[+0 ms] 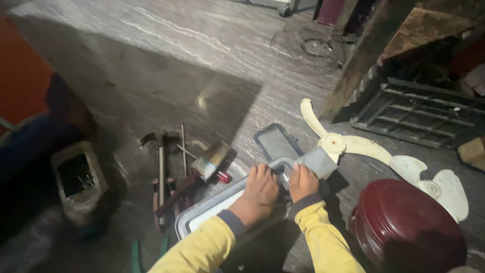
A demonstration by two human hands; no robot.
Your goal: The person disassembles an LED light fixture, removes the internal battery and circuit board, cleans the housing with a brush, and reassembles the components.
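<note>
left hand (pixel 260 188): clenched on top edge of grey rectangular frame (pixel 212 207), lying on the floor (pixel 177 76). right hand (pixel 302 181): grasping grey flat piece (pixel 319 162) at frame's upper corner. nearby: paintbrush (pixel 209 161), hammer (pixel 160 167), cream fan blades (pixel 384 154), maroon dome cover (pixel 404 227).
</note>
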